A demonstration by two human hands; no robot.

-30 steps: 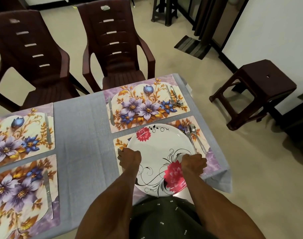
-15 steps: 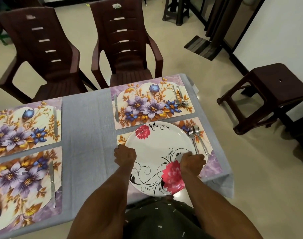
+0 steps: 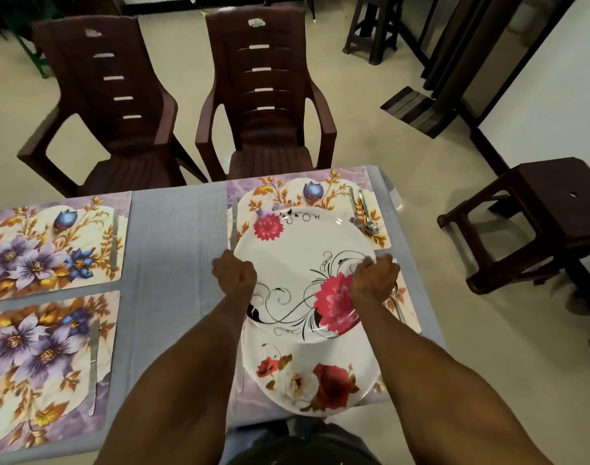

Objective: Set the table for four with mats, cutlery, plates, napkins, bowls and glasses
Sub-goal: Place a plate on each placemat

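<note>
Over the far right floral placemat [image 3: 333,186] on the grey-clothed table [image 3: 176,236], a round white plate printed with pink flowers and black scrollwork [image 3: 300,263] is held up by both hands. The left hand [image 3: 234,275] grips its left rim with fingers curled under, and the right hand [image 3: 374,280] grips the right rim the same way, over the big pink flower. Nearer the person than that mat, a second white plate with red and cream roses [image 3: 313,377] lies on the near right mat, partly beneath the held plate.

The held plate looks stiff, glossy and probably slippery, and breakable if it is ceramic; it may be lighter melamine, I cannot tell. Opposite rim holds seem the safest grip, lowering it flat between the knife [image 3: 234,219] on the mat's left and the fork and spoon [image 3: 362,213] on its right.
</note>
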